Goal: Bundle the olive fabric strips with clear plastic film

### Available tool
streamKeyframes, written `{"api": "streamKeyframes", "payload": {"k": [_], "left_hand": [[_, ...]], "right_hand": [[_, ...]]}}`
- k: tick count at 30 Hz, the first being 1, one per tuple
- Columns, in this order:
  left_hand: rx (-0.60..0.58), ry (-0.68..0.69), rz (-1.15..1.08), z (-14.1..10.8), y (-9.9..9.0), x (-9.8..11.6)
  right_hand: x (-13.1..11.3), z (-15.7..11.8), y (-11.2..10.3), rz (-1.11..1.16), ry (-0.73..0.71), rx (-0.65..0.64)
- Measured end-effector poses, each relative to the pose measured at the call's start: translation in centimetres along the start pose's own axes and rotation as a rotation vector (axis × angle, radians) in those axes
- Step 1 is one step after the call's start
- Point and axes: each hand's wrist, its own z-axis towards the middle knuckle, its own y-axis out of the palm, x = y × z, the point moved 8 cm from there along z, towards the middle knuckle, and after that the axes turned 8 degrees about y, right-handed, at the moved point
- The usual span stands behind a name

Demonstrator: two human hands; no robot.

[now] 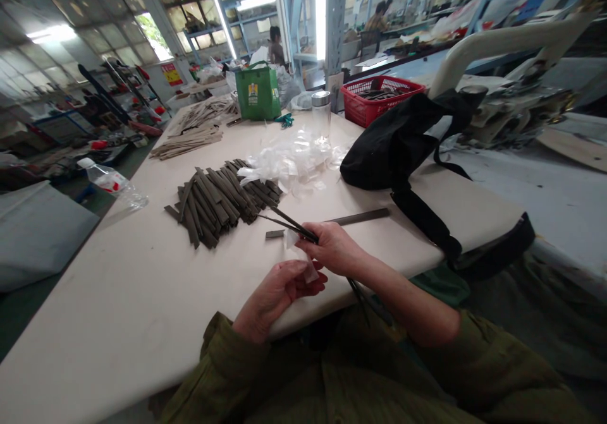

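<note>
My right hand is closed around a few thin dark strips, whose ends stick out past the fingers on both sides. Just below it, my left hand pinches a small piece of white translucent film close to the strips. Under and behind my right hand, one flat dark strip lies on the table. A heap of similar dark grey-brown strips is to the left of my hands. Beyond my hands rests a loose pile of white film pieces.
A black bag with a strap lies at the right, beside a sewing machine. Farther back are a red basket, a glass bottle, a green bag and beige strips. A plastic bottle lies by the left table edge.
</note>
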Motion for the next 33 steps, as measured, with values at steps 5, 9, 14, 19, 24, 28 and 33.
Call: {"api": "streamKeyframes", "payload": {"k": [5, 9, 14, 19, 24, 28, 33], "left_hand": [[0.056, 0.001, 0.048, 0.3, -1.0, 0.1], [0.387, 0.254, 0.002, -1.3, -6.3, 7.9], [0.733, 1.016, -0.155, -9.6, -11.0, 22.2], [0.778, 0.944, -0.314, -9.7, -10.1, 17.9], [0.670, 0.415, -0.474, -4.5, -7.9, 6.2], [0.609, 0.382, -0.482, -4.1, -6.4, 4.3], [0.552, 0.379, -0.539, -4.2, -5.4, 3.8]], "right_hand": [[-0.5, -0.5, -0.7, 0.010, -0.076, 0.031], [1.2, -2.1, -0.8, 0.298, 0.000, -0.084], [4.5, -5.1, 1.1, 0.531, 0.228, -0.191], [4.4, -6.5, 1.6, 0.323, 0.128, -0.043], [2.0, -7.7, 1.4, -0.126, -0.109, 0.136], [1.1, -8.4, 2.2, -0.322, -0.224, 0.169], [0.4, -8.7, 2.7, -0.428, -0.304, 0.236]]}}
